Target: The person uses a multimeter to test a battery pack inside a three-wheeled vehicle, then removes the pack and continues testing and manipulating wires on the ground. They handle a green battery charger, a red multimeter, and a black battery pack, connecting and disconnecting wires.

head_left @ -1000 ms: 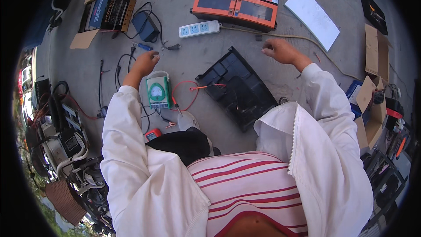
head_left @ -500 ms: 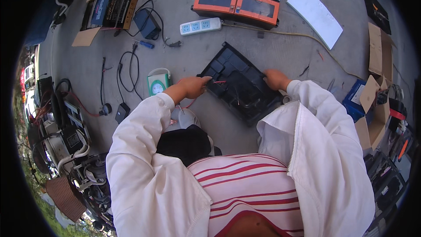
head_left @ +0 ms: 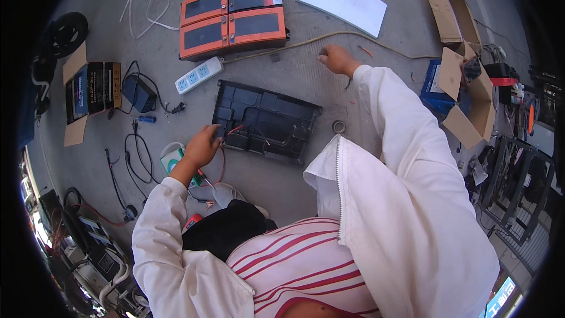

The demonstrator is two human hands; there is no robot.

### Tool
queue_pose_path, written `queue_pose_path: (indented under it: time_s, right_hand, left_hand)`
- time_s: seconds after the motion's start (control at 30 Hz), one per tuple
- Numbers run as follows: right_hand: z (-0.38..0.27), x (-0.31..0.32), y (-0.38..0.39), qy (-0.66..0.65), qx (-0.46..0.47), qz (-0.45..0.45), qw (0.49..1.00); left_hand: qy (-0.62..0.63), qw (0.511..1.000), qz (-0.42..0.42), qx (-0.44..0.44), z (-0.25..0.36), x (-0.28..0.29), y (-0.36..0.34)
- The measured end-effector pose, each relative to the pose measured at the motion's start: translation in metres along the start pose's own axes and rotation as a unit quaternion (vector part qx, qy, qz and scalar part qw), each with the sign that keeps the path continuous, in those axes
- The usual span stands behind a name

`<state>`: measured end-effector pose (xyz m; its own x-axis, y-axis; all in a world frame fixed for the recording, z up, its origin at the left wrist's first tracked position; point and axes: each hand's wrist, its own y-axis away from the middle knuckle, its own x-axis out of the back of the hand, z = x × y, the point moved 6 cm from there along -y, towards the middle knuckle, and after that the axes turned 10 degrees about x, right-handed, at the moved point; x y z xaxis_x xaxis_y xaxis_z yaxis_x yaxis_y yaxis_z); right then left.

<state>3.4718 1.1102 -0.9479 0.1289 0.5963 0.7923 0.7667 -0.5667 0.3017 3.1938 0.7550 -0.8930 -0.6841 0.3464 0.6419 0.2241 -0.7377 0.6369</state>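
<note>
A shallow black plastic tray [head_left: 271, 119], moulded with ribs and compartments, lies tilted in front of me on the floor. A short red wire and a dark cable show inside it. My left hand [head_left: 202, 146] is at the tray's left edge, its fingers bent over the rim. Beyond the tray to the right, my right hand [head_left: 338, 60] is held away from it over the floor. Its fingers are curled together, and anything inside them is hidden. Beside my left wrist stands a green and white device [head_left: 172, 159] with a handle, with red leads near it.
An orange and black battery pack [head_left: 232, 20] and a white power strip [head_left: 200, 76] lie ahead. A white panel [head_left: 341, 3] is beyond them. Open cartons [head_left: 75, 126] stand left and right. A tape roll [head_left: 338, 126] sits right of the tray. Cables and a charger [head_left: 140, 94] lie left.
My right hand has let go of the tray's right side and moved away, forward. My left hand stays at the tray's left edge. The whole view has turned, and the tray lies more level across it.
</note>
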Motion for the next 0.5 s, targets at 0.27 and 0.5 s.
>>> queue_pose_path:
  time_s: [0.27, 0.5]
  right_hand:
    - [0.107, 0.020, 0.156, -0.218, -0.263, 0.007, 0.940]
    - [0.083, -0.044, 0.218, -0.196, -0.122, -0.110, 0.967]
  left_hand:
    - [-0.058, 0.992, -0.020, -0.111, 0.039, 0.000, -0.033]
    - [-0.241, 0.927, -0.052, -0.283, 0.104, -0.037, -0.028]
